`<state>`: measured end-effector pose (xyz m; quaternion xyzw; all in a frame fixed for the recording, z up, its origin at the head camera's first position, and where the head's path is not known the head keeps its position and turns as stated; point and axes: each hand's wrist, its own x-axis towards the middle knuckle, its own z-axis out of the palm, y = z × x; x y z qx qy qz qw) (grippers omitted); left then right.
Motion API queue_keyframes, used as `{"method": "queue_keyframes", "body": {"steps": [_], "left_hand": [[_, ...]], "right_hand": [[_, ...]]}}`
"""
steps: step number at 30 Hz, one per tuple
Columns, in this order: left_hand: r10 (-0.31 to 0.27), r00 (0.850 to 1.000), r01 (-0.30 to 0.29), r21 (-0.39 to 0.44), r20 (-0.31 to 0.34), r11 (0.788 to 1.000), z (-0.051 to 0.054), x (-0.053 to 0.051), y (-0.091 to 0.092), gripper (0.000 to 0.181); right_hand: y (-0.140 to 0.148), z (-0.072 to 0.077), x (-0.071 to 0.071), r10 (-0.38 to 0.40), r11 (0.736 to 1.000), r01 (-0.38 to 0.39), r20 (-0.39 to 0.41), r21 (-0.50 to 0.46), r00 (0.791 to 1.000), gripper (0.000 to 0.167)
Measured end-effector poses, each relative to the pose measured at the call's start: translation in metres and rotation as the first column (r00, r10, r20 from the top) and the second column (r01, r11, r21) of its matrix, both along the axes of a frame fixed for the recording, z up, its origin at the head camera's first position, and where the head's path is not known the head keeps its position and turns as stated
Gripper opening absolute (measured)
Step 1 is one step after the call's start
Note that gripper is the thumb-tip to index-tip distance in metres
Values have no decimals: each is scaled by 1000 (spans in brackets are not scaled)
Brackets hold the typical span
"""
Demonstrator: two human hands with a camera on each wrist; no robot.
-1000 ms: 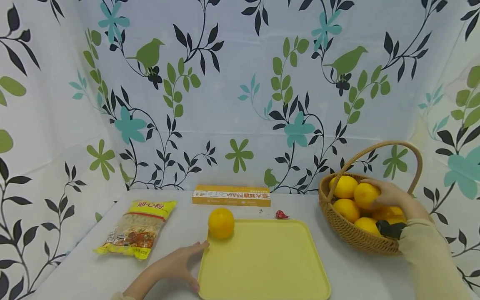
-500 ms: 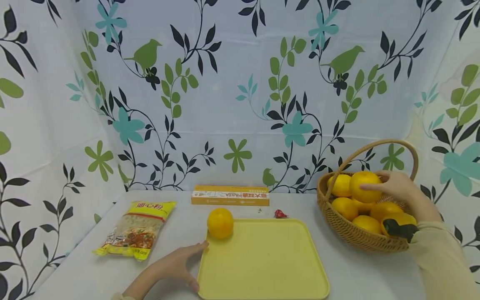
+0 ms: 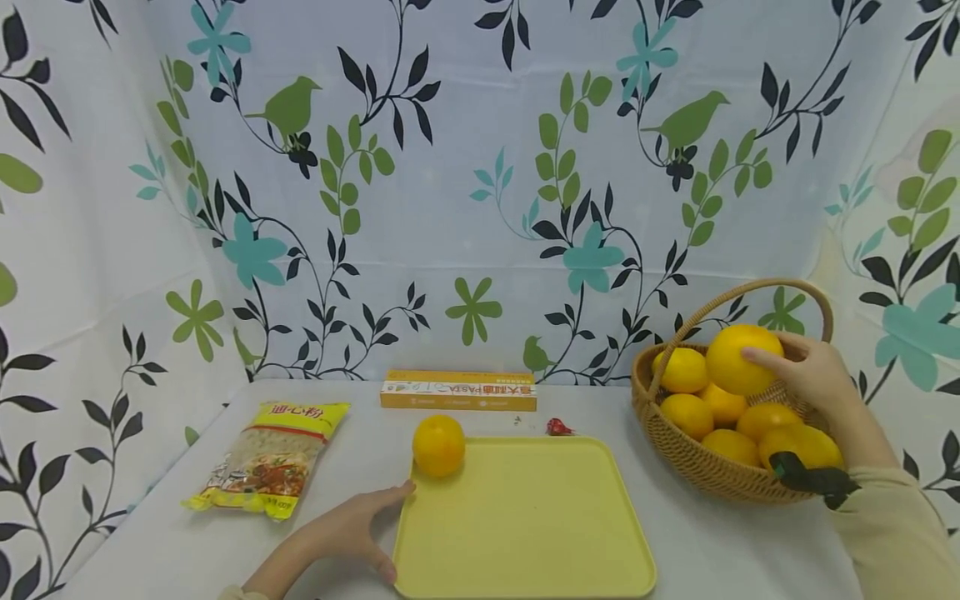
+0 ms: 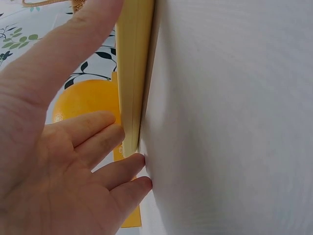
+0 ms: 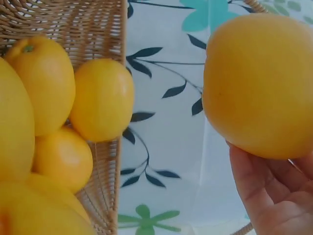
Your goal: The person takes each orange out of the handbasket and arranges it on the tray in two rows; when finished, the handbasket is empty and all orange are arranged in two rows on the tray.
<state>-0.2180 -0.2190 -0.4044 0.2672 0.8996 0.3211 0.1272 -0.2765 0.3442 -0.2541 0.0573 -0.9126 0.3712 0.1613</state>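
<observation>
1. Near the left edge of the table (image 3: 375, 450) I see a noodle bag (image 3: 270, 458).
2. The left hand (image 3: 352, 533), fingers spread, touches the left edge of the tray (image 3: 525, 517).
3. A lone orange (image 3: 438, 446) sits at the tray's far-left corner; a pasta box (image 3: 459, 392) lies behind.
4. The right hand (image 3: 813, 375) grips a raised orange (image 3: 744, 358), round, no clear long axis, over the fruit-filled basket (image 3: 697, 467); the tray lies leftward, the basket's rim between.

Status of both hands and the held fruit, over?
Right hand holds orange above wicker basket. Left hand touches left edge of yellow tray. Basket handle arches nearby.
</observation>
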Motion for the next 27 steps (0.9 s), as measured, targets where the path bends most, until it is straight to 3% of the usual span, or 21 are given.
{"method": "queue_keyframes", "body": {"steps": [4,10,15,22,27], "left_hand": [[3,1000,-4,4,9,1000,1,-1,0,102],[-2,1000,2,3,12,1000,2,-1,0,102],[-5,1000,5,6,-4,1000,0,-2,-1,103],[-30,998,30,8,-58,1000,-3,-1,-2,102],[-13,999,13,0,-36,1000,-4,-3,-1,103]], "right_hand": [[-3,-6,8,10,1000,-11,-69,-26,998,56],[-10,-15,17,70,980,-98,-155,-175,985,16],[-29,-13,22,174,948,-222,-211,-228,962,18],[-59,-9,24,199,939,-251,-223,-237,954,19],[-86,-15,20,213,901,-286,-240,-327,947,22]]}}
